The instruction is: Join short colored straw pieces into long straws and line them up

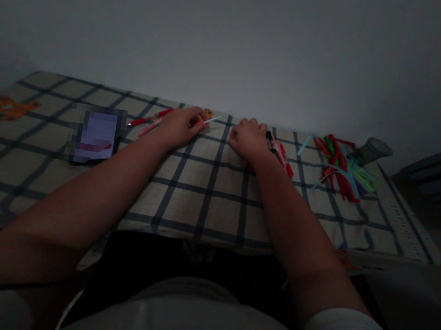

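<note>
My left hand pinches a thin white strip between thumb and fingertips, its free end pointing right. Whether it is paper or a stick is too small to tell. Behind that wrist lie red pens and a pinkish pen-like piece, partly covered by the arm. My right hand rests just above the cloth, fingers curled together; what they hold, if anything, is hidden. Close beside it on the right are a black pen-like item and red and pink pieces, partly behind the wrist.
A checked tablecloth covers the table, which stands against a pale wall. To the left lies a phone-like device. On the right are a bundle of red, green and blue strips, a loose light-blue strip and a dark cup-like container.
</note>
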### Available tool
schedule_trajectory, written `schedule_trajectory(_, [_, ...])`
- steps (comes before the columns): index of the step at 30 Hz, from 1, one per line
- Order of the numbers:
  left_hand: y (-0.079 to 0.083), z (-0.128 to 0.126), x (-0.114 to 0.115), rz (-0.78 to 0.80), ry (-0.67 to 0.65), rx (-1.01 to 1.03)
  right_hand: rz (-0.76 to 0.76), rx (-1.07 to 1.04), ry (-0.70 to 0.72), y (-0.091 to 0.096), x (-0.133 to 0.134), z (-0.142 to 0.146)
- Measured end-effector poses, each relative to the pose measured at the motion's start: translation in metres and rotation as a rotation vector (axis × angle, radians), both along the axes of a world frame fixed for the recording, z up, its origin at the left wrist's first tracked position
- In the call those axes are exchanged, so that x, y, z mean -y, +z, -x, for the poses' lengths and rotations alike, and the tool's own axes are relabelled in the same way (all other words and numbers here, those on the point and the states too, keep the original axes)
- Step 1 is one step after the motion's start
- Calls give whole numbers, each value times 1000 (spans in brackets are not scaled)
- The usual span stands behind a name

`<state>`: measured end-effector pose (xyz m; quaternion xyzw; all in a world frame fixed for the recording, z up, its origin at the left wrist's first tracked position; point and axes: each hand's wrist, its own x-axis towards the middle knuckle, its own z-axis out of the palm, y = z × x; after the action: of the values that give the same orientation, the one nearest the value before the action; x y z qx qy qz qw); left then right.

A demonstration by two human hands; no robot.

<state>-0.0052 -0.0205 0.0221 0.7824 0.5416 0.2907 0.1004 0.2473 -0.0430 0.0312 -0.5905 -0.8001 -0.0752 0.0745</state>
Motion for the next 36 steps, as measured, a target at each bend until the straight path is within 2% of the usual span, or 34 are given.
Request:
schedule_trajectory(13, [0, -1, 0, -8, -12, 12, 28, -68, 6, 5, 3, 1])
schedule_trajectory(24, [0, -1, 1, 13, -3, 13, -47, -179, -73, 11, -4, -5])
schedule_trajectory(27, [-3, -1, -2, 24, -35, 47, -62, -256, -24, 12, -6, -3])
schedule_trajectory(31, [-7, -2, -6, 22, -94, 105, -29, -382, 118, 17, -2, 3])
schedule_trajectory(36, [-6, -4, -6, 49, -106, 163, 23, -565, 197, 24, 9, 10])
